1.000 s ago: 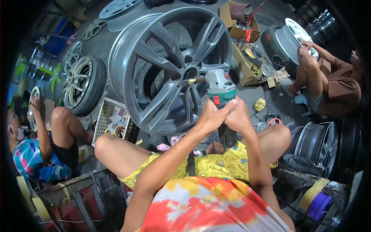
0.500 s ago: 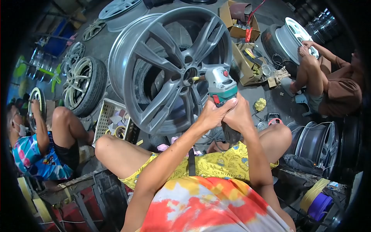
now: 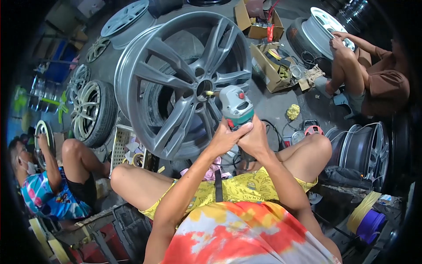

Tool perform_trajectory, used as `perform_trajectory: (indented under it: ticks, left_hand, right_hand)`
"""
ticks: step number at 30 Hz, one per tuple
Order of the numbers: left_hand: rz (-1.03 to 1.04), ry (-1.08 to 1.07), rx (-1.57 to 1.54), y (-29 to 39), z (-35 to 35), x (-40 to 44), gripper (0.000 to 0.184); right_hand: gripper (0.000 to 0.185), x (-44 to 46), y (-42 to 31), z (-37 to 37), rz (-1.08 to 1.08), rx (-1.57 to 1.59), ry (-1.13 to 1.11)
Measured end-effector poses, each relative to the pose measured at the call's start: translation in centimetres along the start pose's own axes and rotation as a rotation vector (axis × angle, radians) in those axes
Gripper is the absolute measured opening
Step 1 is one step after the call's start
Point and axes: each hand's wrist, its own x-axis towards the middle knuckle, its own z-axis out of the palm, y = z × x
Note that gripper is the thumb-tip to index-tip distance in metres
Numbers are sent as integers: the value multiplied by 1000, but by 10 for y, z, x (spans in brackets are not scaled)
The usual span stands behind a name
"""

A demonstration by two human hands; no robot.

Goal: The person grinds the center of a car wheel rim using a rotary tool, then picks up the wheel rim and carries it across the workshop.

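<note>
A grey alloy wheel rim (image 3: 169, 79) with split spokes stands tilted in front of me, propped against a tire (image 3: 156, 94). Both my hands are closed around a green and silver angle grinder (image 3: 237, 105). My left hand (image 3: 226, 140) wraps its near left side, and my right hand (image 3: 256, 140) grips the right side, thumbs close together. From the grinder's head a small yellowish bit (image 3: 210, 93) points left, at the rim's centre hole (image 3: 204, 89). Whether it touches the metal I cannot tell.
To the left, a cream basket (image 3: 119, 147) holds sanding pieces and tape, near a tire with a rim (image 3: 93, 112). Open cardboard boxes (image 3: 272, 77) stand at the right. One person (image 3: 55, 176) sits at left, another (image 3: 373, 83) at right, both handling rims. A cable lies near my right knee.
The view has shifted, so the rim and grinder appear further left and slightly lower. Both hands keep their hold on the grinder, and its bit stays by the rim's centre hole.
</note>
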Motion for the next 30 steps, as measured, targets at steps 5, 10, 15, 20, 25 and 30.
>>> perform_trajectory:
  ticks: [5,10,15,20,25,30]
  left_hand:
    - [48,6,164,9,1,-9,53]
    - [-81,-62,42,15,4,3,59]
    - [12,12,50,12,9,-3,49]
    - [-94,-15,141,14,4,1,46]
    - [-101,-42,98,13,-3,-2,47]
    - [-39,-56,84,11,-4,-5,48]
  right_hand:
    - [64,-10,3,4,11,183,-4]
    - [60,-1,-12,-8,148,169,-13]
    - [57,-1,-6,-7,97,77,-83]
    - [59,-5,4,0,120,154,-33]
    - [67,-7,20,15,82,191,-2]
    - [67,-11,1,7,110,169,-10]
